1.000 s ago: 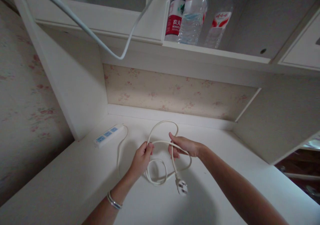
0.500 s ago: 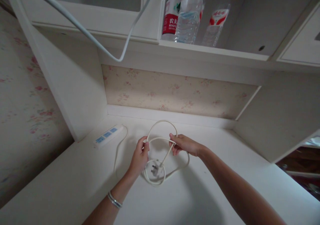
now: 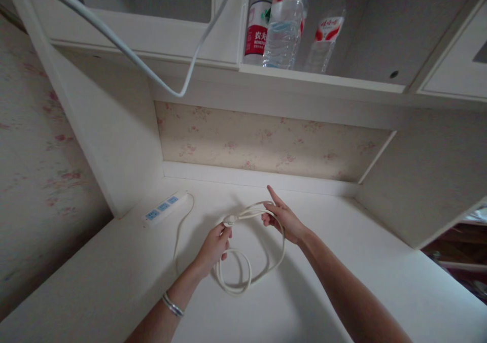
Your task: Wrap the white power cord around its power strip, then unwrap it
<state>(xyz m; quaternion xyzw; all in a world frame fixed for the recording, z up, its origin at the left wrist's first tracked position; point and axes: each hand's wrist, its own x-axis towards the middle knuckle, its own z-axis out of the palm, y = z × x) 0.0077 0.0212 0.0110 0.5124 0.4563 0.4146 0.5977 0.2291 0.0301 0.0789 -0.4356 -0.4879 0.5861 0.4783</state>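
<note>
A white plug [image 3: 230, 220] is pinched in the fingers of my left hand [image 3: 213, 246], above the desk. Its off-white cord [image 3: 283, 241] runs right from the plug to my right hand [image 3: 286, 218], which grips several strands of it between thumb and fingers while the index finger points away. Below, the cord hangs in a wide loop, and a smaller coil rests near the desk surface under my left hand. At the left on the desk lies a white power strip [image 3: 166, 207] with blue socket faces, its cord trailing toward my left forearm, which hides the rest.
The white desk [image 3: 323, 282] meets side panels left and right and a papered wall behind. Overhead, a shelf [image 3: 323, 80] holds several plastic bottles [image 3: 283, 38]. A thick white cable [image 3: 152, 74] droops in front of the upper left cupboard.
The plug has risen from hanging inside the coil into my left hand's fingers. My right hand now holds the strands beside it, with its index finger stretched out.
</note>
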